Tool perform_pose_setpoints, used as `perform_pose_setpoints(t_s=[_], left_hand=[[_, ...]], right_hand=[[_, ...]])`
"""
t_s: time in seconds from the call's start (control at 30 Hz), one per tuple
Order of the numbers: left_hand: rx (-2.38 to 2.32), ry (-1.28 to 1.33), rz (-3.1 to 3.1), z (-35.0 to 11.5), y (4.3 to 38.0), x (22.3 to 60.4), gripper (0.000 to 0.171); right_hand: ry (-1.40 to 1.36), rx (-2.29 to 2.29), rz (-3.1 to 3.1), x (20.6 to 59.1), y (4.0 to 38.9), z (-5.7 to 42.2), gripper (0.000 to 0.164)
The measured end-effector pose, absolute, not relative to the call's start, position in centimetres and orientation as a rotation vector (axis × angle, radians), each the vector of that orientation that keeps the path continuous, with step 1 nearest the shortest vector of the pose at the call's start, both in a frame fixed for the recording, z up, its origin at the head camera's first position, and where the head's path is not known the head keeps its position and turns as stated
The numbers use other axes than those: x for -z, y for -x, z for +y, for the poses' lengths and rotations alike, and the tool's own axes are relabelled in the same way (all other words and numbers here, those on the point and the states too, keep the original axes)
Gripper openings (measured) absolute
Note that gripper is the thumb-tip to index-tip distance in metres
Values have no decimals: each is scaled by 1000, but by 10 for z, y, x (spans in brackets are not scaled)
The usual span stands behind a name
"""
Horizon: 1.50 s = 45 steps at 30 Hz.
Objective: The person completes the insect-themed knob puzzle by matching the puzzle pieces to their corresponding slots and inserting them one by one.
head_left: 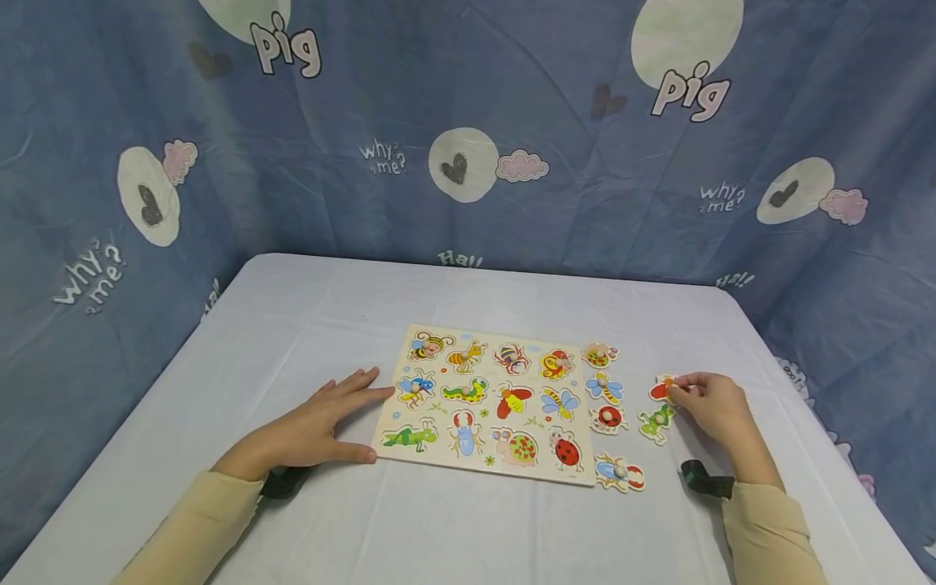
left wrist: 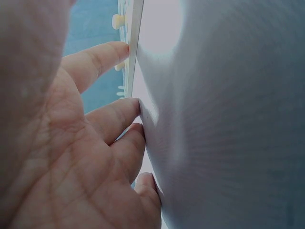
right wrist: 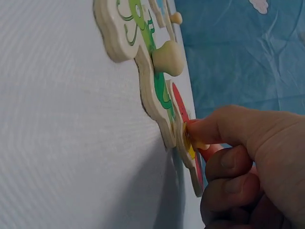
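Note:
A wooden insect puzzle board [head_left: 446, 459] lies flat on the table. My left hand [head_left: 314, 426] rests at its left edge with spread fingers; the thumb touches the lower left corner. In the left wrist view, fingertips [left wrist: 123, 49] meet the board's side. My right hand [head_left: 717, 406] pinches the knob of a red and yellow winged insect piece [head_left: 661, 388] between thumb and finger. Whether that piece is off the table I cannot tell. Just below it lies a green grasshopper piece [head_left: 653, 426] with its round knob [right wrist: 168, 58] facing up.
Loose knobbed pieces line the board's right side: a snail [head_left: 600, 355], a dragonfly [head_left: 604, 387], a ladybug [head_left: 608, 418] and a stag beetle [head_left: 619, 473]. Several fitted pieces, including a caterpillar [head_left: 465, 391], sit in the board. A patterned blue cloth [head_left: 570, 227] hangs behind the table.

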<state>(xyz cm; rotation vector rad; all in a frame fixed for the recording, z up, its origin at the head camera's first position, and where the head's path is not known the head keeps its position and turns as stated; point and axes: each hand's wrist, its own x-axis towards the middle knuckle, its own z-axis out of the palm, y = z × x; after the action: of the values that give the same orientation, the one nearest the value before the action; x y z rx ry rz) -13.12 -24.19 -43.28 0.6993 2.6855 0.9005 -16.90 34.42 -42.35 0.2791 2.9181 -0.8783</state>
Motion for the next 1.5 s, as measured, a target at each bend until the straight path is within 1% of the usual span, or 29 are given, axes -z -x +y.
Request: perform_pose_setpoints(t_s=[0.3, 0.63, 0.73, 1.17, 1.5], left_hand=[[-900, -705, 2684, -242, 131, 433, 93], [-906, -701, 2687, -242, 130, 432, 93], [-907, -700, 2687, -242, 130, 432, 93], [-878, -711, 2680, -242, 133, 435, 93], [-892, -713, 2686, -243, 132, 434, 93]], right_hand=[[-196, 925, 2896, 426, 170, 347, 40], [-240, 1183, 2599, 431, 172, 357, 54], [-225, 1229, 2554, 432, 171, 358, 56], [-152, 1240, 2567, 431, 170, 359, 54], [-26, 1255, 2583, 410, 177, 334, 52]])
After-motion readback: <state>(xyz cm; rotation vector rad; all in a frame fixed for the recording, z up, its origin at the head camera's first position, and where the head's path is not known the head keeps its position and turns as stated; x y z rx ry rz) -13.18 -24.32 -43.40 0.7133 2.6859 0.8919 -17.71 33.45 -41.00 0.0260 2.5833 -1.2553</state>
